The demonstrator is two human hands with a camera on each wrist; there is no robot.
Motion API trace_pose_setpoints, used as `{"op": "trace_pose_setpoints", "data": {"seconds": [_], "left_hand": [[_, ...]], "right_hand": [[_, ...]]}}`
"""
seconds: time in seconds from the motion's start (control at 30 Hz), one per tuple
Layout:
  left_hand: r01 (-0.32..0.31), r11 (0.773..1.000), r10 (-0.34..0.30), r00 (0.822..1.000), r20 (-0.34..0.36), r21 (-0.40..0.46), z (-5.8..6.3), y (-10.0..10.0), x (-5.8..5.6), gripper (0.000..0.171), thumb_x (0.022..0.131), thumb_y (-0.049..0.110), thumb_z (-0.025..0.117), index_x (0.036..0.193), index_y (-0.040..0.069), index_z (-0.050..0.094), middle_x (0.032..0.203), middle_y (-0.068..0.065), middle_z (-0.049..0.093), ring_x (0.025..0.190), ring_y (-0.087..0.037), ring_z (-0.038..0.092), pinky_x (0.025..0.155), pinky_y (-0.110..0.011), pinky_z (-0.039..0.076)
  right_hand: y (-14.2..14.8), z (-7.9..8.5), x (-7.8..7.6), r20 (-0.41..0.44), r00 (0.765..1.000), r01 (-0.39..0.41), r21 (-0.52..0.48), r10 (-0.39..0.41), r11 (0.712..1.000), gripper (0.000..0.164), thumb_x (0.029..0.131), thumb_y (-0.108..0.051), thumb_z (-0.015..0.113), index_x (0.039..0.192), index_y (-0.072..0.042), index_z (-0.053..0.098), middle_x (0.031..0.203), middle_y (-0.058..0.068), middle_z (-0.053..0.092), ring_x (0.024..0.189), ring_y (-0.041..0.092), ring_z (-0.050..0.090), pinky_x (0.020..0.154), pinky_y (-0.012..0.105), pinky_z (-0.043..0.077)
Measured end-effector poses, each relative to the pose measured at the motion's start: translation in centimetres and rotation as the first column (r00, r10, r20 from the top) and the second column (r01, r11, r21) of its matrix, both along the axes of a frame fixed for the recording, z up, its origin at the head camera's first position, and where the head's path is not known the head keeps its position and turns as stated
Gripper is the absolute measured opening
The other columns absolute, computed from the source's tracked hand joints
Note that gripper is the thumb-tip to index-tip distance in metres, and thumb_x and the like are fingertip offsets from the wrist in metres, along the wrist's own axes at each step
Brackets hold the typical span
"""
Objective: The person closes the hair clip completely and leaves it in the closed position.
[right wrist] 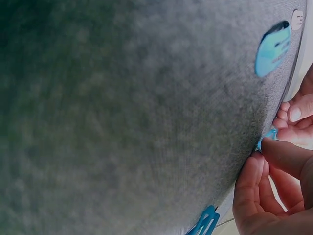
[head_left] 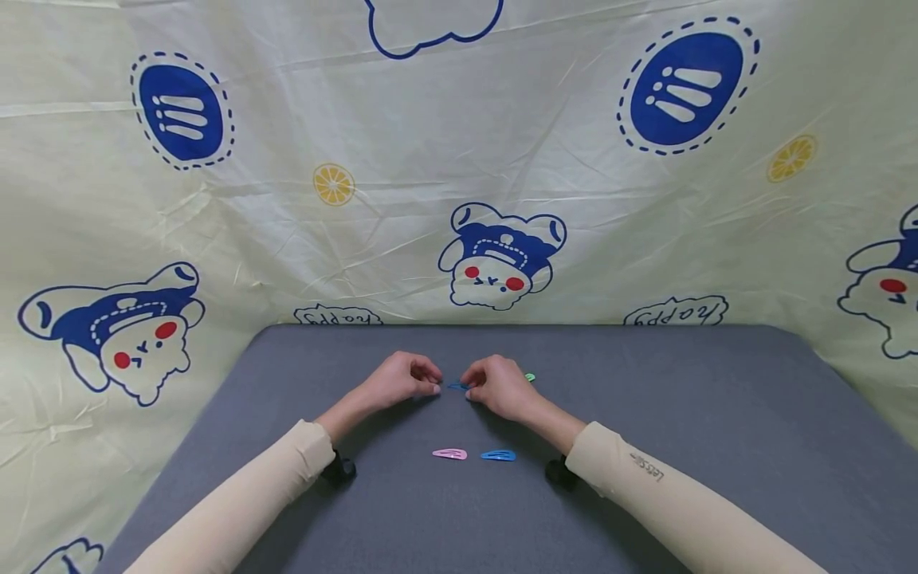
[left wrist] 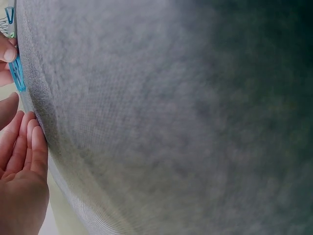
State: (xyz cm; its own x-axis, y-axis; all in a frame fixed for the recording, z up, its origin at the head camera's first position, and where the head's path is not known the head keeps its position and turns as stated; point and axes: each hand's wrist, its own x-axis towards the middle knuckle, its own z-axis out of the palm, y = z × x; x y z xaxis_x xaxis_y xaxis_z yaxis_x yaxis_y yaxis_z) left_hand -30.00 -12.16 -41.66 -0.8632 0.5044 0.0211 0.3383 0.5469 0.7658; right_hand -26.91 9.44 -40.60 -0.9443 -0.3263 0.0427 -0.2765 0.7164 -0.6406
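Observation:
My right hand (head_left: 498, 387) pinches a small blue hair clip (head_left: 457, 386) between thumb and fingers, low over the table. In the left wrist view the held clip (left wrist: 18, 76) sticks out from the right fingertips toward my left hand (left wrist: 24, 161). That left hand (head_left: 402, 379) is just left of the clip, its fingers loosely bent and a gap between thumb and fingers, holding nothing. A green hair clip (head_left: 530, 377) shows partly behind the right hand. Another blue hair clip (right wrist: 205, 223) lies beyond the right hand in the right wrist view, hidden in the head view.
Nearer to me on the grey table (head_left: 645, 414) lie a pink hair clip (head_left: 449, 454) and a blue hair clip (head_left: 498, 455), side by side. A pale printed curtain (head_left: 402, 255) hangs behind the table's far edge.

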Motion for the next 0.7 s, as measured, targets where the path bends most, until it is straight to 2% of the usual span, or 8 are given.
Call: {"op": "trace_pose_setpoints", "data": {"seconds": [0.3,0.7], "left_hand": [[0.009,1.0,-0.009,1.0,0.006,0.018,0.31,-0.21,0.45,0.017,0.085,0.008,0.075,0.102,0.001,0.072,0.083,-0.001,0.067,0.072,-0.013,0.057,0.061,-0.028,0.048],[0.015,1.0,-0.015,0.999,0.043,-0.015,0.97,0.04,0.59,0.023,0.084,0.008,0.076,0.105,0.001,0.071,0.091,-0.002,0.069,0.076,-0.012,0.059,0.063,-0.026,0.05]], "right_hand": [[-0.11,-0.04,0.03,-0.01,1.0,-0.022,0.02,0.022,1.0,0.01,0.086,-0.002,0.074,0.092,-0.01,0.076,0.078,-0.004,0.063,0.076,0.015,0.054,0.073,0.034,0.046],[0.16,0.14,0.16,-0.013,1.0,-0.023,0.017,0.024,1.0,0.01,0.087,-0.003,0.072,0.091,-0.011,0.077,0.079,-0.005,0.063,0.077,0.017,0.053,0.073,0.034,0.045]]}}
